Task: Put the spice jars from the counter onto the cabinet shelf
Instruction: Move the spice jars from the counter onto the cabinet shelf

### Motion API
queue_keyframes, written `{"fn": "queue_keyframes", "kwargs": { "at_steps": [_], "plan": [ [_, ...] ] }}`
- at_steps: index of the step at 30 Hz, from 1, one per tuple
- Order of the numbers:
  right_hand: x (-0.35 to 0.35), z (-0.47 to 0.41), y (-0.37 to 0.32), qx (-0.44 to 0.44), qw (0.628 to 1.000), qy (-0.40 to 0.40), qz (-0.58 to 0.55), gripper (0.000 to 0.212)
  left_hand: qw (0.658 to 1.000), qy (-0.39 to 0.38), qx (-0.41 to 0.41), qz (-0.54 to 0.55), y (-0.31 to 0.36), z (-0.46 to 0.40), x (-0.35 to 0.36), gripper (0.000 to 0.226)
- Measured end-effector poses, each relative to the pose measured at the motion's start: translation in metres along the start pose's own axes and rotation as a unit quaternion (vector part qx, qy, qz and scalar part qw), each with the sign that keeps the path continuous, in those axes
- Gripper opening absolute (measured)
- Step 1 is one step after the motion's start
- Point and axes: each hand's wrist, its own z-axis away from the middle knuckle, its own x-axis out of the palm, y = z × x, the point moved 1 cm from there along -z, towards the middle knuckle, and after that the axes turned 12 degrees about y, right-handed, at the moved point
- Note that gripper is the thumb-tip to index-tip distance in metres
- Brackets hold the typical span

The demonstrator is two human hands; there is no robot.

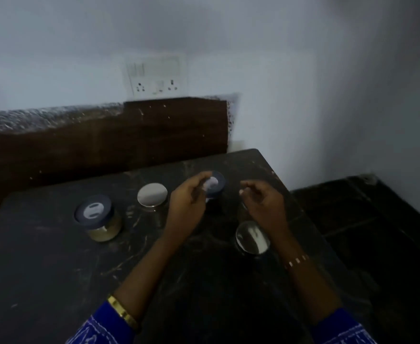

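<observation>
**Both hands raised over four jars on a dark counter**

Two forearms are being extended forward from blue patterned sleeves [99, 328] at the bottom edge, where both sleeves are being cut off by the frame. A gold bangle [123, 311] is being worn on the left wrist and a thin bracelet [297, 261] on the right.

The right hand [263, 204] is being held above the counter [55, 269] with its fingers loosely curled inward and nothing being gripped. Just below its wrist, a jar with a shiny metal lid [252, 238] is being partly covered by the forearm.

The left hand [187, 202] is being held slightly farther forward, its fingers curled around the near side of a jar with a dark-rimmed lid [215, 183]. Whether that jar is actually being gripped or only approached cannot be told, since the picture is being smeared by motion blur and the jar's body is being hidden behind the hand.

To the left, a jar with a silver lid [152, 194] and, well apart from the hands, a jar of pale contents under a dark lid [97, 217] are being left standing on the counter.

Beyond, a brown backsplash [129, 135] and a blurred wall socket panel [155, 79] are being shown dimly.
</observation>
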Motion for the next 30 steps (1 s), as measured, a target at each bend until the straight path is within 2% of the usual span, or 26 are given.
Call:
{"fn": "queue_keyframes", "kwargs": {
  "at_steps": [2,5,7,8,12,16,19,22,24,27,29,30],
  "plan": [
    [-0.007,0.015,0.022,0.054,0.995,-0.079,0.04,0.037,0.998,-0.045,-0.047,0.011,-0.014,0.021,0.019,0.036],
    [-0.012,0.03,0.06,0.059,0.956,-0.213,0.193,0.083,0.984,-0.112,-0.137,0.029,-0.028,0.051,0.046,0.036],
    [-0.012,0.04,0.079,0.069,0.935,-0.245,0.246,0.108,0.97,-0.15,-0.187,0.034,-0.035,0.07,0.059,0.037],
    [-0.01,0.044,0.084,0.078,0.939,-0.238,0.237,0.112,0.963,-0.169,-0.206,0.043,-0.038,0.078,0.063,0.037],
    [-0.007,0.054,0.09,0.069,0.965,-0.17,0.186,0.101,0.947,-0.201,-0.239,0.067,-0.045,0.091,0.069,0.042],
    [-0.016,0.049,0.079,0.076,0.985,-0.119,0.098,0.09,0.945,-0.173,-0.261,0.099,-0.037,0.083,0.06,0.041],
    [-0.027,0.033,0.054,0.104,0.987,-0.124,-0.008,0.085,0.946,-0.128,-0.267,0.128,-0.027,0.071,0.046,0.036],
    [-0.039,0.011,0.025,0.12,0.973,-0.142,-0.139,0.074,0.939,-0.087,-0.291,0.162,-0.019,0.051,0.027,0.032],
    [-0.043,-0.002,0.009,0.126,0.951,-0.171,-0.225,0.07,0.894,-0.115,-0.359,0.242,-0.012,0.039,0.016,0.036],
    [-0.037,-0.016,-0.013,0.102,0.92,-0.225,-0.304,0.063,0.798,-0.176,-0.438,0.375,0.003,0.025,0.001,0.047],
    [-0.032,-0.022,-0.024,0.097,0.901,-0.234,-0.351,0.055,0.769,-0.212,-0.44,0.413,0.009,0.02,-0.005,0.052],
    [-0.029,-0.023,-0.029,0.101,0.896,-0.224,-0.37,0.049,0.768,-0.213,-0.435,0.418,0.012,0.019,-0.007,0.051]
  ]
}}
